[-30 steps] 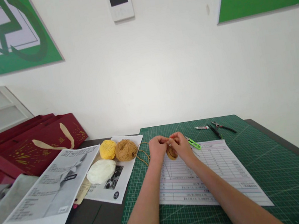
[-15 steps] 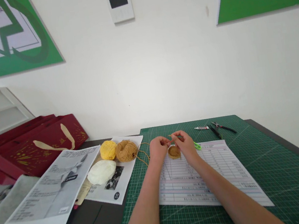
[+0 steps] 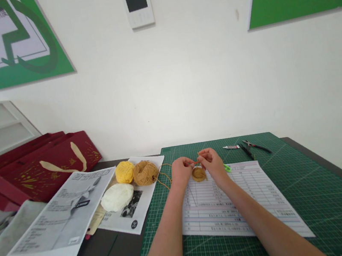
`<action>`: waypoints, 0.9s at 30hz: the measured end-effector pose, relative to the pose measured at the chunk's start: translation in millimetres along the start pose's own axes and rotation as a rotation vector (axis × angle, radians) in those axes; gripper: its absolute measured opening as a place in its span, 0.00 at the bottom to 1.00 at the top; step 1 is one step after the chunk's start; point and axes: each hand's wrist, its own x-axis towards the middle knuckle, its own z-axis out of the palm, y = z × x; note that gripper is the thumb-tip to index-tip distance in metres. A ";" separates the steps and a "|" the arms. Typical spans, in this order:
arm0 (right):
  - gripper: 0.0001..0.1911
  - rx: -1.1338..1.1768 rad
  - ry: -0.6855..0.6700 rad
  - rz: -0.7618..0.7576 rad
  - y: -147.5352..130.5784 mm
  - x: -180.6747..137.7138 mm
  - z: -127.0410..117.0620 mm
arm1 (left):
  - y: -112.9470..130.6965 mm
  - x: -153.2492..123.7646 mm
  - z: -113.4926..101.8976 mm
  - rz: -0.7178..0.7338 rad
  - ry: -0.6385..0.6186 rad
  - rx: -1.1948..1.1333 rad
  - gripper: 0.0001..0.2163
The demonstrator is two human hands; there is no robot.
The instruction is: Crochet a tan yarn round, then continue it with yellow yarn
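Both my hands are pinched close together above a printed sheet. My left hand (image 3: 182,171) holds the upper edge of a small round brown crochet piece (image 3: 199,175), which hangs below the fingertips. Brown yarn runs from this hand leftward to a brown yarn ball (image 3: 145,173). My right hand (image 3: 212,165) has its fingers closed on a thin reddish crochet hook (image 3: 197,163) that spans the small gap between the hands. Fingers hide most of the hook and the stitches. A bright green clip-like item (image 3: 227,168) lies just right of my right hand.
A printed chart sheet (image 3: 266,199) lies on the green cutting mat (image 3: 295,177). Behind it are pliers (image 3: 258,146), a dark slim tool (image 3: 246,150) and a small tube (image 3: 231,147). Leftward sit a yellow ball (image 3: 125,172), a white bundle (image 3: 117,197), papers (image 3: 54,233) and red bags (image 3: 56,163).
My right hand has shifted slightly to the right, away from my left, and more of the reddish hook shows between them. The left hand stays nearly in place.
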 end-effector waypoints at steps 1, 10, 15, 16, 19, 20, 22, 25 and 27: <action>0.12 -0.021 0.001 -0.010 -0.3 -0.1 -1.1 | -0.3 0.1 0.1 -0.003 0.004 0.007 0.03; 0.09 -0.571 0.014 -0.228 -1.8 1.5 -14.0 | -2.9 1.6 1.1 -0.008 0.006 0.050 0.02; 0.08 -0.640 0.015 -0.390 -9.2 1.8 -15.7 | -3.5 1.8 1.9 0.001 0.007 0.066 0.03; 0.08 -0.624 -0.012 -0.387 -9.2 1.5 -15.0 | -3.3 1.7 1.8 0.002 0.009 0.069 0.03; 0.06 -0.609 -0.101 -0.348 -5.9 -0.1 -12.2 | -2.7 1.5 1.5 0.009 0.014 0.075 0.03; 0.05 -0.620 -0.122 -0.336 -4.5 -0.6 -11.3 | -2.8 1.5 1.6 0.011 0.016 0.075 0.03; 0.04 -0.653 -0.154 -0.324 -2.7 -1.4 -10.0 | -3.1 1.8 2.1 0.017 0.021 0.073 0.03; 0.04 -0.688 -0.164 -0.317 -3.1 -1.9 -9.4 | -3.9 2.7 3.2 0.022 0.025 0.065 0.03; 0.04 -0.700 -0.161 -0.317 -4.4 -1.9 -9.5 | -4.0 3.1 3.8 0.025 0.026 0.055 0.03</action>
